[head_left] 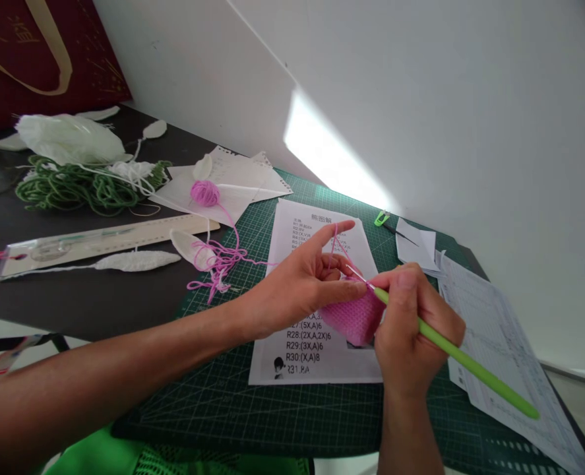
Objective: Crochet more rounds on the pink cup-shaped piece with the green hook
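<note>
Between my hands is a pink crocheted piece [352, 316], cup-like in shape. My left hand [305, 280] pinches its upper edge between thumb and fingers, the index finger stretched out with pink yarn [335, 241] looped over it. My right hand [411, 323] grips a crochet hook with a green handle [475, 366]. The hook's metal tip meets the upper edge of the pink piece near my left fingertips; the exact stitch is too small to make out. Loose pink yarn strands [225, 260] and a small pink yarn ball [205, 193] lie left of my hands.
A printed pattern sheet [272, 343] lies under the work on a green cutting mat [198, 396]. Green yarn [74, 188], white yarn [69, 137], a ruler [124, 241] and white crocheted leaf shapes [138, 260] lie left. Small green-handled scissors [382, 218] and papers [500, 323] lie right.
</note>
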